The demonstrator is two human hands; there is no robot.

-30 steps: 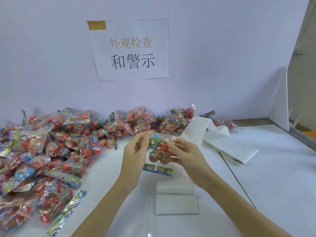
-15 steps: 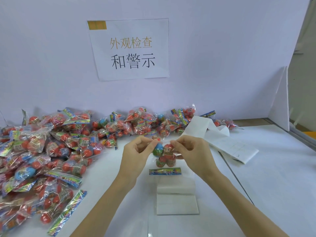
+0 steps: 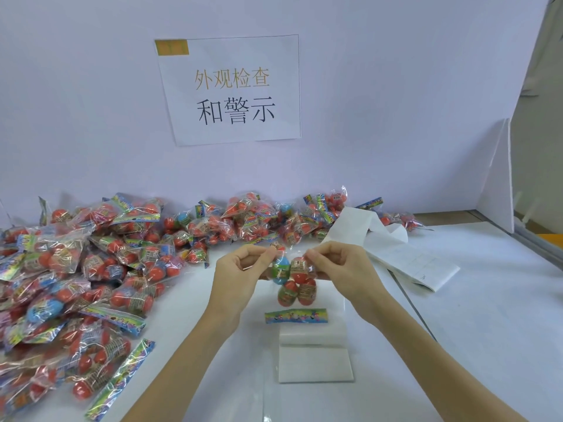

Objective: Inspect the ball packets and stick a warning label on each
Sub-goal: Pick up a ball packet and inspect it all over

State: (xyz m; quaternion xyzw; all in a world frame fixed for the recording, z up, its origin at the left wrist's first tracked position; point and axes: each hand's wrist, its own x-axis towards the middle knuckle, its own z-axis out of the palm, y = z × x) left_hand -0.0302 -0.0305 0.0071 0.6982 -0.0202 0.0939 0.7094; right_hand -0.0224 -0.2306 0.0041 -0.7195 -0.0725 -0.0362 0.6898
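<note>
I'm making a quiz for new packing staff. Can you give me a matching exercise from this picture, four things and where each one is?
Things:
1. held packet
2. pile of ball packets
3. paper sign
4. label strip

Places:
A. taped on the back wall
B. heaped on the table's left side and along the wall
C. trailing across the table to the right of the hands
D. up off the table, pinched at its top by the left hand and right hand

Pairs: 1-D, 2-B, 3-A, 4-C
</note>
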